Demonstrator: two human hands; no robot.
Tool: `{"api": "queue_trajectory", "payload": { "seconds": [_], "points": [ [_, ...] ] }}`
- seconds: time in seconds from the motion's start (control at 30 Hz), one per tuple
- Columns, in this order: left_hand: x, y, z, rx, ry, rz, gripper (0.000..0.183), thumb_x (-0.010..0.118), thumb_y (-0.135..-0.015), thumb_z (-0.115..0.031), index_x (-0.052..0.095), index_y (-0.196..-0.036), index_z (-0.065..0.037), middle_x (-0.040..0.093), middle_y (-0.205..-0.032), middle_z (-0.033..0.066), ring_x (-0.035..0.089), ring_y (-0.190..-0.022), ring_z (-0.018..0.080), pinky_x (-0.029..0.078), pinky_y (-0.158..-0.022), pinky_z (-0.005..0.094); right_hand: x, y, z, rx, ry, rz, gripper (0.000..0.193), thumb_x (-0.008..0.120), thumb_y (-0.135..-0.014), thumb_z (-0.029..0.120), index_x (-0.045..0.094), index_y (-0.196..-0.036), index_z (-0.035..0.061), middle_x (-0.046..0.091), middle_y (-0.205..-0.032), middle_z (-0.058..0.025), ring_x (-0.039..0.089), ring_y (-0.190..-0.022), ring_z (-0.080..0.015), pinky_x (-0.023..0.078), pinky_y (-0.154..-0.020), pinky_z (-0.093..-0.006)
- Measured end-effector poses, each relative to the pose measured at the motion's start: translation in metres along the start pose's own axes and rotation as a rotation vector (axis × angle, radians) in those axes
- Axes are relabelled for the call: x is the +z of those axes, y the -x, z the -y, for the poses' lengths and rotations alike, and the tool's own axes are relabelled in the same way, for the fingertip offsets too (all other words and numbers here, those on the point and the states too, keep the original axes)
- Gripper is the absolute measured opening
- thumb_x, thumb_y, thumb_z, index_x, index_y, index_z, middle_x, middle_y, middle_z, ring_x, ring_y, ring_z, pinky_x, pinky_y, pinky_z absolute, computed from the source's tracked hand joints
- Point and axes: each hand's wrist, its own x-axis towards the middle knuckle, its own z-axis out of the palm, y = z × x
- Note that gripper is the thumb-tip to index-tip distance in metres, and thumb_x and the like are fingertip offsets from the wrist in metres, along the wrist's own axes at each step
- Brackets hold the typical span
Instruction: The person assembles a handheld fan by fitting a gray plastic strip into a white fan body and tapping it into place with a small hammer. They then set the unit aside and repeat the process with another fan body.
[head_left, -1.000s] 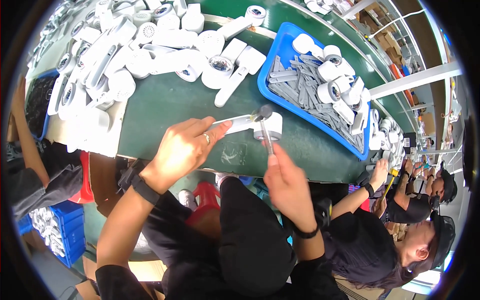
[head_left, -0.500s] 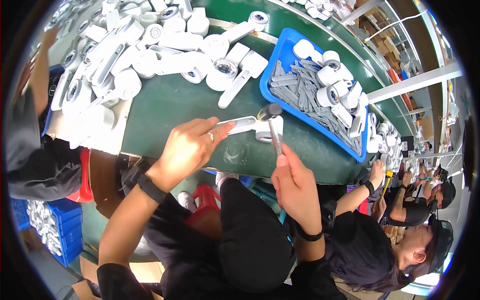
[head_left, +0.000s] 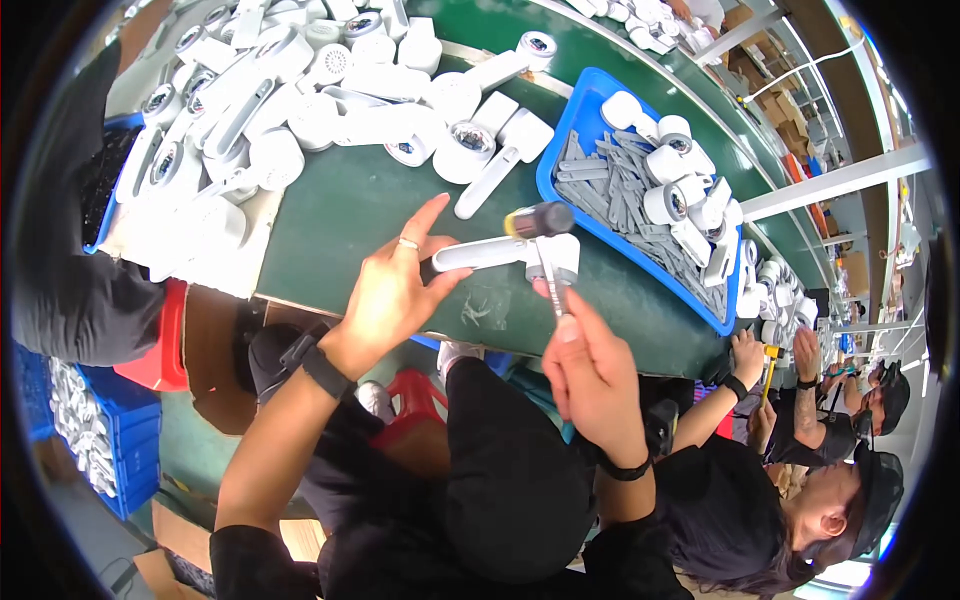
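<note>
White handle piece [head_left: 480, 254] pinned under hammer [head_left: 545, 250].

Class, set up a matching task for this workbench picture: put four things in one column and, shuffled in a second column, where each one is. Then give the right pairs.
Things:
1. small hammer
2. white handled part
3. grey flat strips
4. pile of white parts

Places:
A. in the blue tray
B. heaped on the far left of the green bench
C. held down by the left hand
D. gripped by the right hand, head over the part

Pairs: 1-D, 2-C, 3-A, 4-B
</note>
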Motion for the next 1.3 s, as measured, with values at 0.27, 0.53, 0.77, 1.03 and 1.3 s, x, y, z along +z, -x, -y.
{"api": "queue_trajectory", "payload": {
  "seconds": [0.27, 0.53, 0.77, 1.03, 1.3],
  "points": [
    [0.001, -0.005, -0.002, 0.009, -0.011, 0.002, 0.086, 0.085, -0.084, -0.013, 0.035, -0.155, -0.010, 0.078, -0.104, 0.0118, 0.075, -0.097, 0.0314, 0.060, -0.081, 0.0395, -0.002, 0.004, -0.014, -0.064, 0.095, -0.005, 0.041, 0.045, -0.112, 0.025, 0.052, -0.147, 0.0041, 0.049, -0.061, -0.0016, 0.043, -0.053, -0.0083, 0.039, -0.052, -0.0278],
    [-0.002, -0.005, -0.001, 0.076, -0.118, 0.010, 0.050, 0.083, -0.086, -0.014, 0.065, -0.133, -0.008, 0.075, -0.106, 0.0128, 0.074, -0.093, 0.0310, 0.059, -0.077, 0.0383, -0.037, 0.009, -0.037, -0.128, -0.217, -0.078, 0.047, 0.039, -0.113, 0.029, 0.047, -0.150, 0.0006, 0.047, -0.063, 0.0008, 0.040, -0.043, -0.0062, 0.034, -0.040, -0.0224],
    [-0.036, -0.006, -0.050, 0.149, -0.177, 0.037, 0.031, 0.084, -0.082, -0.010, 0.076, -0.111, -0.005, 0.074, -0.096, 0.0149, 0.072, -0.087, 0.0314, 0.057, -0.078, 0.0389, -0.055, -0.008, -0.119, -0.132, -0.423, -0.179, 0.046, 0.039, -0.114, 0.028, 0.046, -0.149, 0.0003, 0.046, -0.065, -0.0001, 0.039, -0.043, -0.0075, 0.033, -0.039, -0.0225],
    [-0.119, -0.160, -0.044, -0.233, -0.126, -0.225, 0.040, 0.079, -0.088, -0.025, 0.074, -0.117, 0.001, 0.067, -0.069, 0.0081, 0.063, -0.060, 0.0148, 0.050, -0.057, 0.0334, -0.055, -0.016, -0.129, -0.057, -0.358, -0.156, 0.044, 0.040, -0.113, 0.028, 0.050, -0.147, 0.0022, 0.048, -0.064, 0.0009, 0.039, -0.043, -0.0063, 0.034, -0.041, -0.0219],
    [-0.228, -0.324, 0.082, -0.471, 0.286, -0.682, 0.017, 0.075, -0.082, 0.001, 0.061, -0.088, 0.006, 0.058, -0.088, 0.0104, 0.065, -0.078, 0.0220, 0.067, -0.080, 0.0348, -0.057, -0.015, -0.114, -0.035, -0.349, -0.193, 0.042, 0.039, -0.112, 0.022, 0.052, -0.146, 0.0004, 0.049, -0.063, 0.0018, 0.040, -0.044, -0.0051, 0.033, -0.043, -0.0211]
  ]
}}
